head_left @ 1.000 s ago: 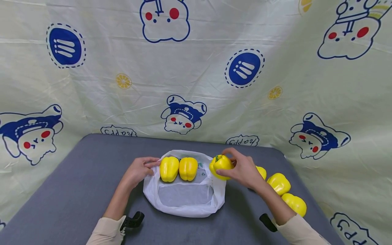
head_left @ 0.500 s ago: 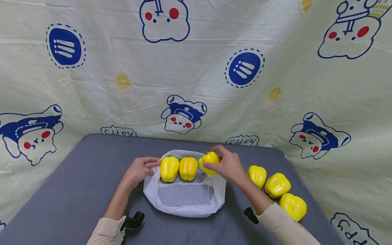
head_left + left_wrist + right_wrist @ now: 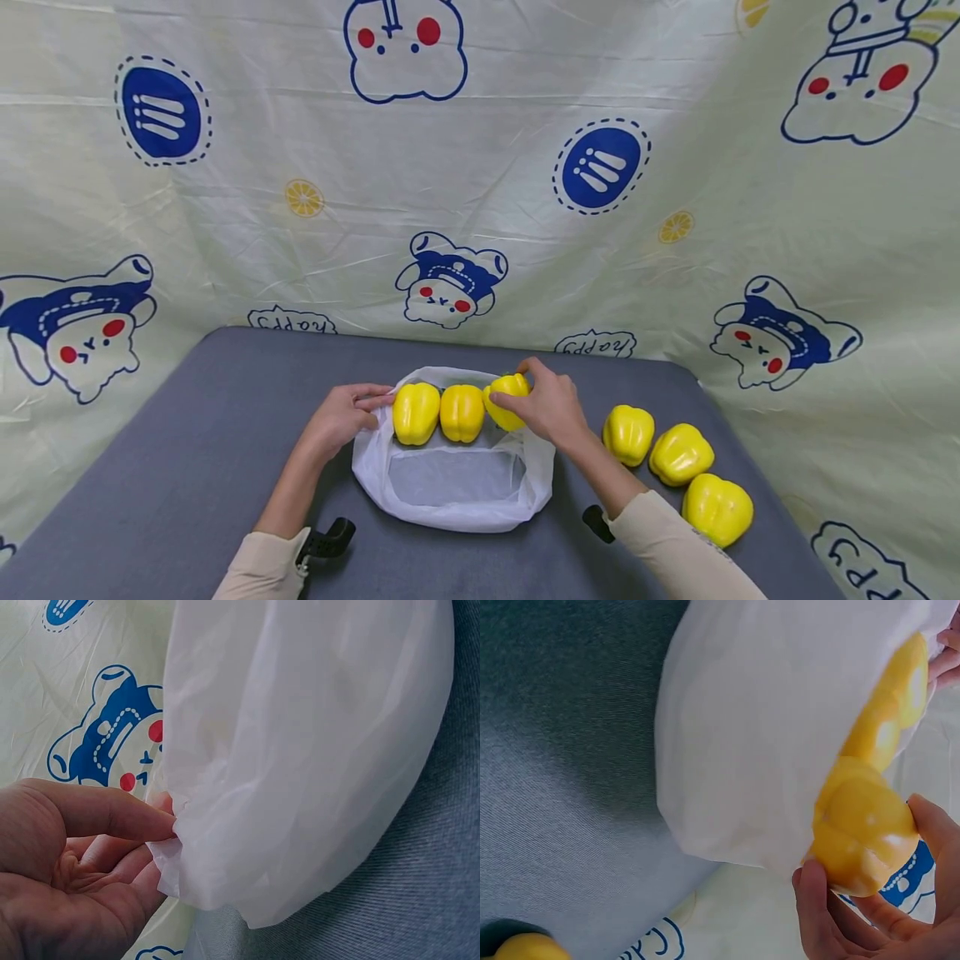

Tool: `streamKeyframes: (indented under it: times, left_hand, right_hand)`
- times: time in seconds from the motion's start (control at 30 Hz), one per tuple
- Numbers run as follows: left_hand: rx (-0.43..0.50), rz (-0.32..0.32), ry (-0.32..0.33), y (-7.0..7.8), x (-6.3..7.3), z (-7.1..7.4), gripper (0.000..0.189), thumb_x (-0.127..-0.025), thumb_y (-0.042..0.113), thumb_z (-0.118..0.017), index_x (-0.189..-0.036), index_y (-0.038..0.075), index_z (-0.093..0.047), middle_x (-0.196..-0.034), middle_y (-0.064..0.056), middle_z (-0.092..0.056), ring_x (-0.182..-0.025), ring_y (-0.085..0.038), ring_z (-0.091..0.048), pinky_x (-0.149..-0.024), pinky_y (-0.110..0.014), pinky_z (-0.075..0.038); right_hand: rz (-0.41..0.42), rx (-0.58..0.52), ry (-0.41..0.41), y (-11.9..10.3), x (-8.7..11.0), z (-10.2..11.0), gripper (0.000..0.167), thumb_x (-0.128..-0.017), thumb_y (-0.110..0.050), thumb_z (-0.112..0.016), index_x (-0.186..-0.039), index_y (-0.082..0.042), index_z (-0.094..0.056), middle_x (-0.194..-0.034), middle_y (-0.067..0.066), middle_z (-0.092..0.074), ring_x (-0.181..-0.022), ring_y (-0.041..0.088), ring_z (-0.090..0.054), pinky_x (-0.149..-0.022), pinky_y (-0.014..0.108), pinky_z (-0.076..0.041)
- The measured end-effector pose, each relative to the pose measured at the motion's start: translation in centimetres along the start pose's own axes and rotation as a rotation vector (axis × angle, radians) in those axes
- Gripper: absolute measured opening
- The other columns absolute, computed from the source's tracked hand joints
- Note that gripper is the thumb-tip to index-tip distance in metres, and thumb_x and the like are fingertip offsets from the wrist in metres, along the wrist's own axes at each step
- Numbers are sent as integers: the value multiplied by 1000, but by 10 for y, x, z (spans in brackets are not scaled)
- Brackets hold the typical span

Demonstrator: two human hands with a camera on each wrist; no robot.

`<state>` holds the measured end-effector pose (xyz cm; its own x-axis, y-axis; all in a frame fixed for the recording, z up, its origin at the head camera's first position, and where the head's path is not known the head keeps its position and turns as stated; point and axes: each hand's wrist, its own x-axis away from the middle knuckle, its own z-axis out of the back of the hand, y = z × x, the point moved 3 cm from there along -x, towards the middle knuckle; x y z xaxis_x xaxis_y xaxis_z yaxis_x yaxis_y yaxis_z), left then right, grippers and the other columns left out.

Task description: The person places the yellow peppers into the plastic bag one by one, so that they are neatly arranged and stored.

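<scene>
A white plastic bag (image 3: 453, 515) sits on the table with its mouth spread wide. Inside, along its far side, two yellow bell peppers stand side by side: the left bell pepper (image 3: 416, 414) and the middle bell pepper (image 3: 462, 413). My left hand (image 3: 341, 421) pinches the bag's left rim between thumb and fingers, seen close in the left wrist view. At the right part of the opening, my right hand (image 3: 550, 406) grips a third yellow bell pepper (image 3: 866, 832), right beside the middle one. Whether that pepper touches the bag's bottom is hidden.
To the right of the bag lie three more yellow peppers in a slanted row: the nearest to the bag (image 3: 628, 435), a middle one (image 3: 681, 454) and a front one (image 3: 717, 509). The grey table (image 3: 225, 433) ends at a patterned curtain (image 3: 480, 167) behind.
My right hand has carried its bell pepper leftward, from the bag's right rim to beside the middle pepper. The left hand keeps its hold on the rim.
</scene>
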<state>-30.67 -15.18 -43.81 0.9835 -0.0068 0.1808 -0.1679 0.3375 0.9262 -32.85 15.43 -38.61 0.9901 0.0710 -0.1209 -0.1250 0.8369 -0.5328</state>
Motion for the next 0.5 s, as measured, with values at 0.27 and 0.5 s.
streamKeyframes:
  times: [0.27, 0.5]
  left_hand:
    - [-4, -7, 1, 0, 0, 0, 54, -86, -11, -58, -136, 6, -63, -132, -11, -69, -134, -34, -54, -103, -47, -51]
    - [-9, -3, 3, 0, 0, 0, 54, -86, -11, -58, -137, 6, -63, -133, -11, -69, -135, -35, -53, -106, -50, -48]
  right_hand:
    - [-7, 37, 10, 8, -1, -5, 67, -81, -54, -78, -128, -11, -59, -84, 9, -66, -66, 20, -58, -57, 26, -49]
    - [-18, 74, -7, 8, -2, -8, 69, -80, -55, -79, -129, -9, -58, -94, 11, -68, -72, 21, -59, -60, 28, -51]
